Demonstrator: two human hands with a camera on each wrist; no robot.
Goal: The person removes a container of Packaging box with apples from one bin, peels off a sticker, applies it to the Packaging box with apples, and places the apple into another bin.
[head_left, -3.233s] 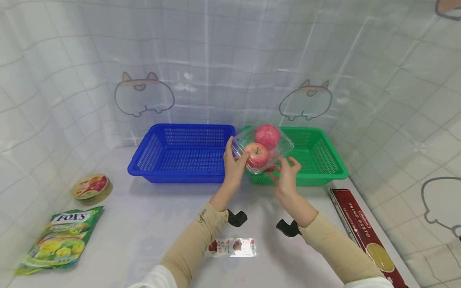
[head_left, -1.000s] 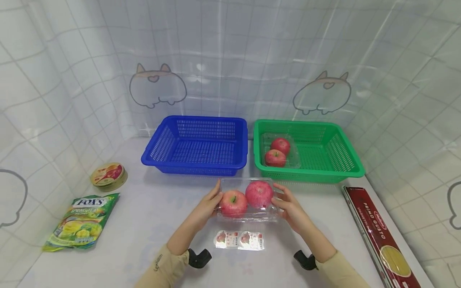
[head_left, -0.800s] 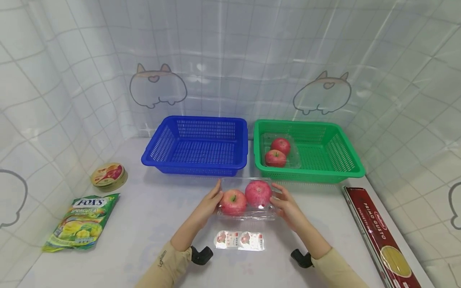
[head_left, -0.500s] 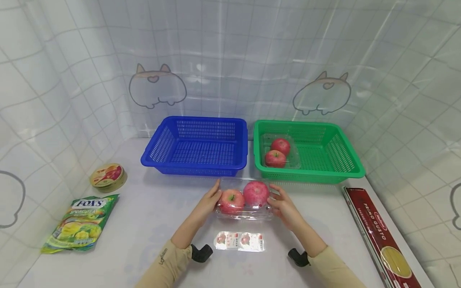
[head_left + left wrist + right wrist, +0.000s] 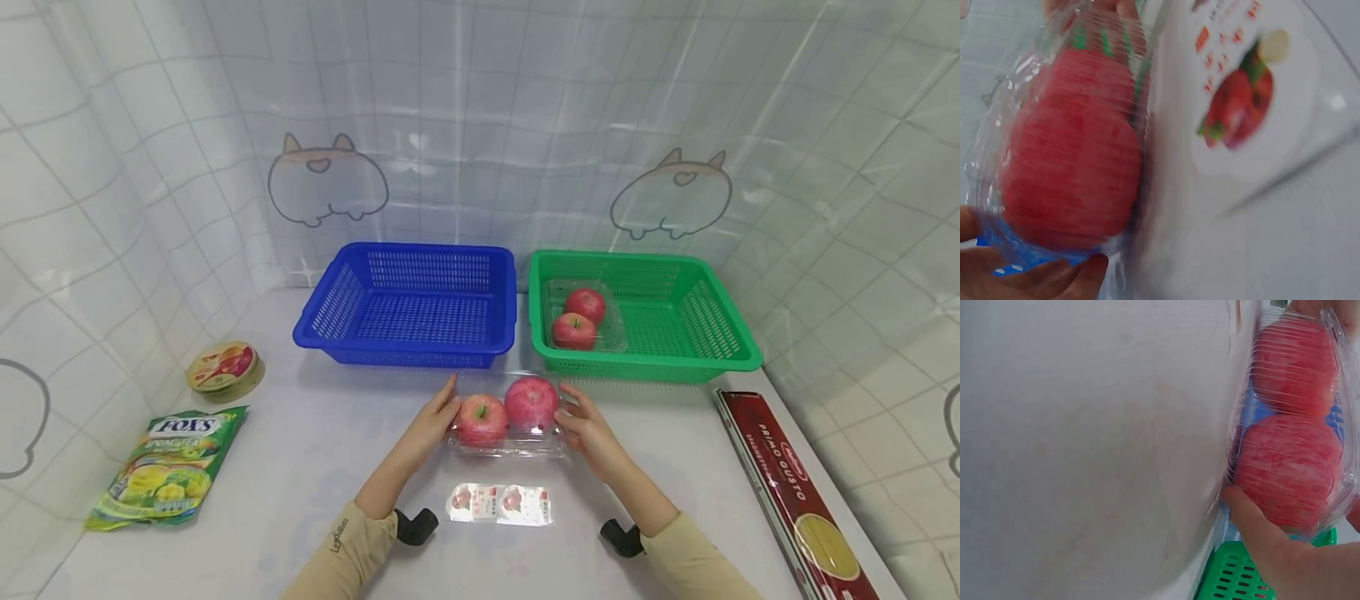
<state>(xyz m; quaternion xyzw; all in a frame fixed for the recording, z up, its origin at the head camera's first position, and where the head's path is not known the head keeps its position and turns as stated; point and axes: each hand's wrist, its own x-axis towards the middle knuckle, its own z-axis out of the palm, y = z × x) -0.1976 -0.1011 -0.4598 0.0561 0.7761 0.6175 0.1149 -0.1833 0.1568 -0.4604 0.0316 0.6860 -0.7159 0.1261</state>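
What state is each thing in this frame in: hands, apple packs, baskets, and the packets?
Left hand: grip on the clear apple pack's left end.
Right hand: grip on its right end.
Clear apple pack: closed, between both hands.
Second apple pack: closed, inside green basket.
Blue basket: empty.
Candy bag: flat.

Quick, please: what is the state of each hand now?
Left hand: holds the left end of the apple pack.
Right hand: holds its right end.

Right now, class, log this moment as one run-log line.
left hand: holds clear apple clamshell | right hand: holds opposite end | green basket: second apple pack | blue basket: nothing visible inside
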